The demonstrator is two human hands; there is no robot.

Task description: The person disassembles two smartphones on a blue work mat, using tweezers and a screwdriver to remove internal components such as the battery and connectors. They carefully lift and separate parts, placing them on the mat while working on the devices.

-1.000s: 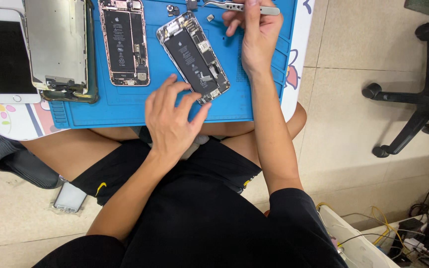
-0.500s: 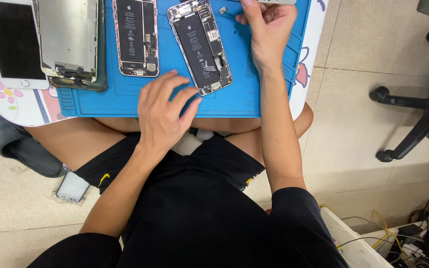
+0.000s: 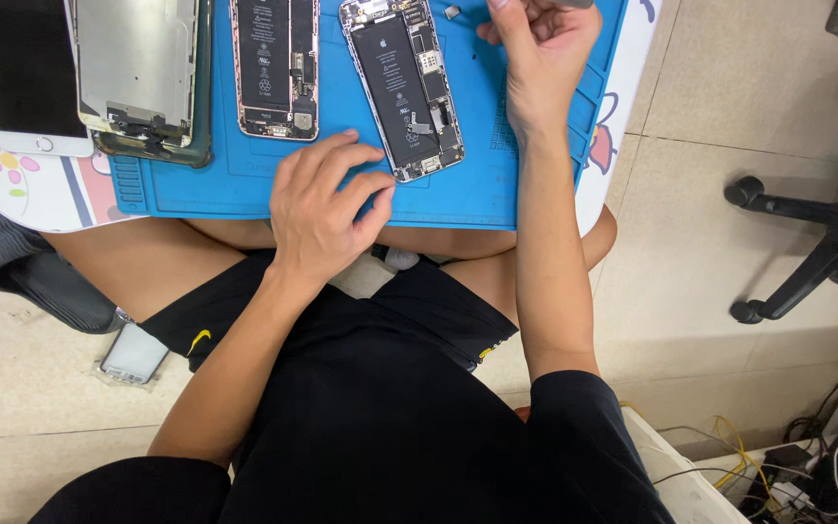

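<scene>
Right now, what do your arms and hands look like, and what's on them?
Both hands, left and right, are bare: no gloves, rings or watch visible. Forearms are uncovered; short black sleeves end near the elbows.

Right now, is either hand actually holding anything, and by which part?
The left hand holds nothing; it lies flat on the blue mat, fingertips beside the opened phone. The right hand pinches a grey object at the frame's top edge; the hold point is cropped out.

1. The mat (image 3: 244,184) is bright blue.
2. The worktop (image 3: 26,189) is white, with pink flowers and coloured stripes.
3. The opened phone (image 3: 402,87) shows a black battery inside a silvery frame.
4. The shorts (image 3: 380,388) are black with a small yellow mark.
5. The floor (image 3: 720,233) has pale beige tiles.
</scene>
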